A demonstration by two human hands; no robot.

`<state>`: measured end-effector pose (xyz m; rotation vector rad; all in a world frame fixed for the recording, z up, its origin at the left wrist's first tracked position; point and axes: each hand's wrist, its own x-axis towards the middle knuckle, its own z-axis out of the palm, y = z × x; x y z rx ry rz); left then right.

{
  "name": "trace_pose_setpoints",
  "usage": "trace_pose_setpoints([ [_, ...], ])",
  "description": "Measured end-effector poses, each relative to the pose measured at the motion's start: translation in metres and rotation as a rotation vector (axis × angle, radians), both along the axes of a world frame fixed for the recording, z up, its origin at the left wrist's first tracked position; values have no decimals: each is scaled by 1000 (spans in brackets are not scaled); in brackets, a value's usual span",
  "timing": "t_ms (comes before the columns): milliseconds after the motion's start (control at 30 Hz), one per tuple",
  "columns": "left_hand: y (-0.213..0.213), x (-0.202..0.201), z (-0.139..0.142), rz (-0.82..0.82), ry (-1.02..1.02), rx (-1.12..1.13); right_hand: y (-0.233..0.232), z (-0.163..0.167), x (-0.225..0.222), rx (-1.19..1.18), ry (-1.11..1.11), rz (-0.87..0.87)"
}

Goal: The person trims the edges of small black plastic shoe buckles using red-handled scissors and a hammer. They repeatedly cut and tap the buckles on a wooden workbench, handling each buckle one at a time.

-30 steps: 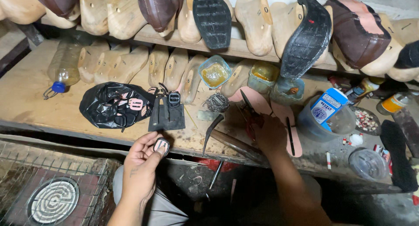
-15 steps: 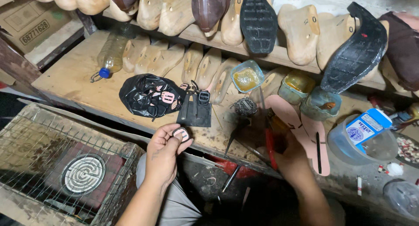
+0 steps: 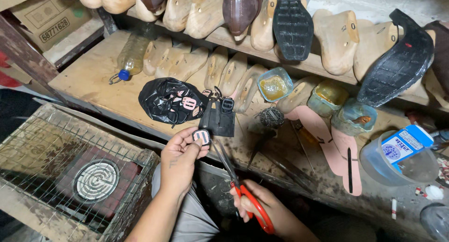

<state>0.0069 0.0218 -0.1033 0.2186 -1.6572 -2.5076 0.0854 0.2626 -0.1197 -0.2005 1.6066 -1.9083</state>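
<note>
A small pink-and-black buckle piece is pinched between the thumb and fingertips of the left hand, just below the bench edge. Red-handled scissors are gripped in the closed right hand, blades pointing towards eleven o'clock, their tips near the piece. At twelve o'clock from the piece, a dark leather piece lies on the wooden bench; at ten o'clock, a black plastic bag holds more pink buckle pieces. At one o'clock, an open tub holds yellowish glue. At three o'clock, a clear tub holds a blue-and-white carton.
</note>
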Motion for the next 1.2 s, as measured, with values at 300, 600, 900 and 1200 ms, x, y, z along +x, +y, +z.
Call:
trace_pose_setpoints([
  [300, -3, 3, -5, -53, 121, -63, -1, 1, -3, -4, -27, 31],
  [600, -7, 3, -15, -172, 259, -171, -2, 3, -8, 123, -142, 29],
  [900, 6, 3, -24, -135, 150, -46, -23, 8, -9, 176, -202, -90],
  [1200, 4, 2, -28, -89, 110, -66, -30, 5, -5, 201, -152, -99],
])
